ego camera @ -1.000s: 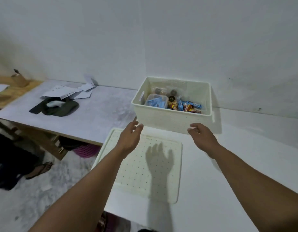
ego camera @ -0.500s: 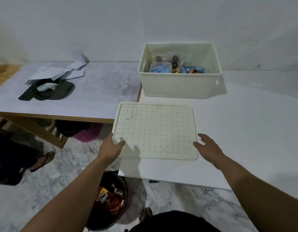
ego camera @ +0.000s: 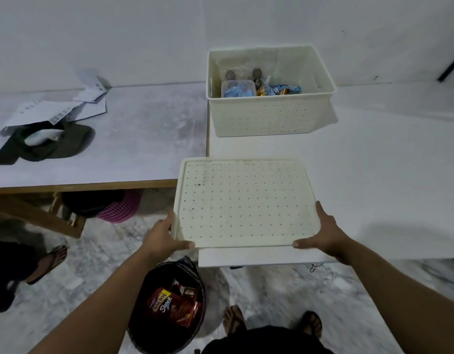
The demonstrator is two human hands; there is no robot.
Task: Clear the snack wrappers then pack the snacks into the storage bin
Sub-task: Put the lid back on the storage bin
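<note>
A cream perforated storage bin (ego camera: 269,118) stands on the white table by the wall, with snacks (ego camera: 261,88) inside: a clear tub of blue packets and several bright wrapped sweets. Its flat perforated lid (ego camera: 245,203) lies at the table's near edge, overhanging to the left. My left hand (ego camera: 164,238) grips the lid's near left corner, thumb on top. My right hand (ego camera: 323,236) grips the near right corner the same way. On the floor below stands a black waste bin (ego camera: 149,325) holding red and brown snack wrappers (ego camera: 173,305).
A lower grey table (ego camera: 134,139) adjoins on the left, carrying loose papers (ego camera: 57,111) and a dark cap (ego camera: 49,144). A pink basket (ego camera: 121,208) sits under it. Another person's sandalled foot (ego camera: 48,261) is at the left; my own feet (ego camera: 271,320) stand by the waste bin.
My hands drew back from the storage bin, came down to the lid's near corners and closed on them. My view tilted down, bringing the waste bin and my feet into sight.
</note>
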